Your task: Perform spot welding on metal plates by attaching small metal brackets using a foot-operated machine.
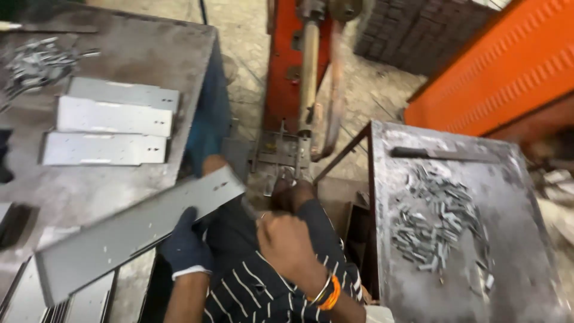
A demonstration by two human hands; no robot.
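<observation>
My left hand [186, 245], in a dark blue glove, grips the lower edge of a long grey metal strip [131, 233] with small holes. The strip slants from the lower left up toward my knee. My right hand [287, 242] is bare with an orange band at the wrist. It is curled into a fist over my lap, just right of the strip's upper end. I cannot make out whether anything sits inside the fist. A dark garment with white stripes [263, 287] covers my lap.
Three grey plates [110, 119] and a pile of small metal clips [36, 63] lie on the left table. More strips are stacked at the lower left [66, 305]. The right table [532, 269] carries a heap of small metal pieces [439, 221] and a dark bar [442, 154]. A red press [293, 66] stands ahead.
</observation>
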